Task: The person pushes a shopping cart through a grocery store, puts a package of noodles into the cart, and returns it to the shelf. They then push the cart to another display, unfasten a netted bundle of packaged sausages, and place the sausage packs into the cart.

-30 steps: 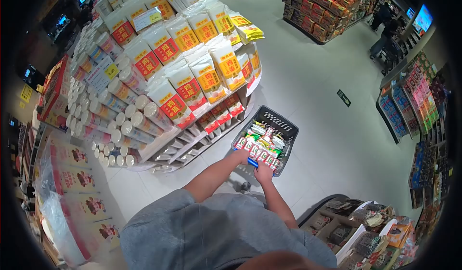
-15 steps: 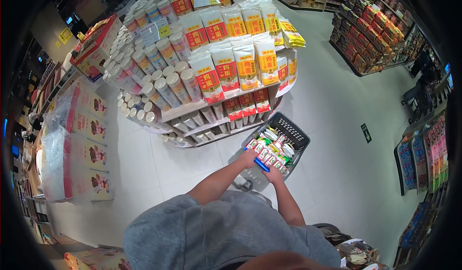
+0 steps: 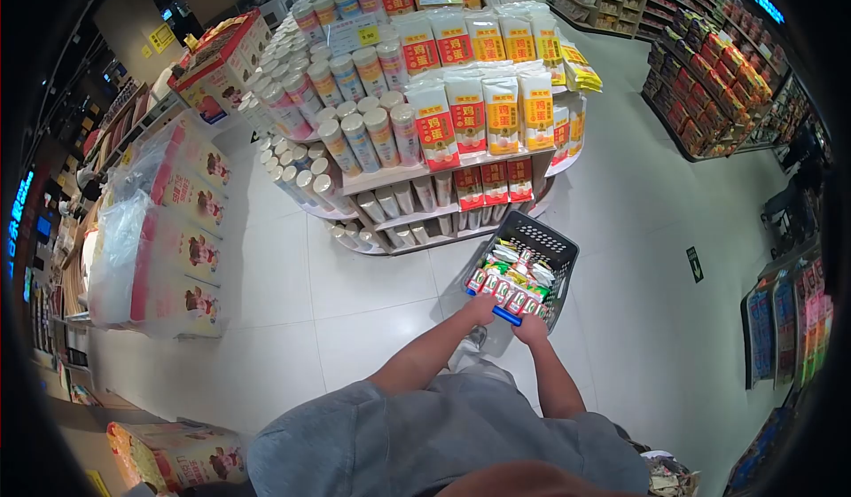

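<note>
Both of my hands are closed around the blue handle [image 3: 507, 316] of a dark shopping cart [image 3: 557, 253] in front of me. My left hand [image 3: 481, 307] grips the handle's left part, and my right hand [image 3: 531, 328] its right end. Inside the cart lie red, white and green cartons [image 3: 503, 292] in a row near the handle, with several small packets [image 3: 523, 265] beyond them. The cart's perforated wall shows at the far side. My fingers are partly hidden by the backs of my hands.
Ahead stands a rounded display shelf with yellow and red noodle packs [image 3: 503, 114] and paper-wrapped rolls [image 3: 361, 140]. Stacked boxes [image 3: 206, 253] under plastic wrap are on the left. To the right are a stand of red packages [image 3: 709, 80], a hanging rack [image 3: 780, 320] and a green floor sign [image 3: 695, 265].
The view has swung, so the display, boxes and cart all appear farther right in the picture. Both hands keep their hold on the handle. A foot shows further forward below the cart.
</note>
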Demonstrator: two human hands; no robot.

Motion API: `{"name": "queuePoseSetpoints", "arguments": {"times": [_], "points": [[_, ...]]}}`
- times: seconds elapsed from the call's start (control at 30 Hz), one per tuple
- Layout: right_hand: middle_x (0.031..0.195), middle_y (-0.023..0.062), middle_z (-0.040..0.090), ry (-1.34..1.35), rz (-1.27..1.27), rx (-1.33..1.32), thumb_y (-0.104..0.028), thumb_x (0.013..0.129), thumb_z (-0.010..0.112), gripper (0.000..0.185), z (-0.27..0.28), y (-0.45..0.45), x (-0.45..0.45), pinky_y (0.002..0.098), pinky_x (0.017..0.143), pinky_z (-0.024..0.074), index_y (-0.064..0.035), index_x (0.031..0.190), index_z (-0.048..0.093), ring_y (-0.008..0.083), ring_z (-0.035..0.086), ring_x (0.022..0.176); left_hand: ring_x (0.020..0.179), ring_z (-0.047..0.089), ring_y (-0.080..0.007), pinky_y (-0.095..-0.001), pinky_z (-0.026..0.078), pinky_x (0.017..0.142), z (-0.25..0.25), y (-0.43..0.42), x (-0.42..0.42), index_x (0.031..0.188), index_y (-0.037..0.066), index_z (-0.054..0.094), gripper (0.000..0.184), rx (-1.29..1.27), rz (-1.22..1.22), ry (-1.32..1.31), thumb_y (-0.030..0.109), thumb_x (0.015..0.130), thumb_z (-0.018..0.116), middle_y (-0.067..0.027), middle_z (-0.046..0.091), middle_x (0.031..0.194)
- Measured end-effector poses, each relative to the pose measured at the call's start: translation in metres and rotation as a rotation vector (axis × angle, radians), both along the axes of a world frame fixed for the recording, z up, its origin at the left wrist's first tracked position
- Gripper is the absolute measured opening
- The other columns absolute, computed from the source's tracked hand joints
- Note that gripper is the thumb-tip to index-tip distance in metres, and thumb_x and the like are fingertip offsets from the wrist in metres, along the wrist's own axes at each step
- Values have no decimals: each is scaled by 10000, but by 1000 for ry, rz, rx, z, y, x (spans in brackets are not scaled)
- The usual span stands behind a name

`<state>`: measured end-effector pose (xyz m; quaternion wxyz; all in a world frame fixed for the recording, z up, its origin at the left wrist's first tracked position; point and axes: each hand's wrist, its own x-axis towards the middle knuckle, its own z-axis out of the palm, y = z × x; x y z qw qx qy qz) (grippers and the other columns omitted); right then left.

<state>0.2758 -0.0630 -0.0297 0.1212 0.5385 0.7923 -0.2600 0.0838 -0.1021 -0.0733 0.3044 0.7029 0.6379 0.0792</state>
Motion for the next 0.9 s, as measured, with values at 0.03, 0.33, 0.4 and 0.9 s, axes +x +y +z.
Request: {"name": "queuePoseSetpoints", "arguments": {"times": [0.03, 0.33, 0.4, 0.9], "points": [[950, 141, 699, -5, 10, -11, -360, 734, 629, 345, 0, -4, 4, 434, 824, 539, -192, 1020, 723, 318, 677, 894, 1119, 529, -321, -415, 444, 961, 0, -12, 1, 1104, 69, 615, 393, 7, 15, 13, 117, 714, 608, -158, 590, 1142], [897, 139, 700, -22, 180, 86, -339, 691, 643, 313, 4, -57, 46, 434, 807, 536, -183, 949, 730, 328, 676, 866, 1210, 513, -272, -455, 446, 954, -25, -93, 61, 1210, 78, 578, 537, 24, 220, 132, 181, 694, 686, -140, 570, 1240], [878, 145, 697, 16, 244, 91, -337, 683, 653, 301, 1, -66, 61, 439, 780, 539, -167, 920, 727, 324, 677, 846, 1101, 591, -268, -435, 471, 928, 4, -107, 78, 1120, 84, 646, 469, 180, 222, 251, 219, 674, 701, -116, 640, 1129], [743, 134, 672, 143, 1054, -120, -401, 746, 666, 294, -25, -36, 160, 478, 629, 535, -126, 851, 660, 327, 672, 712, 837, 679, -331, -467, 535, 720, 19, -149, 221, 837, 88, 721, 319, -397, 439, 2, 338, 655, 646, -171, 697, 872]]}}
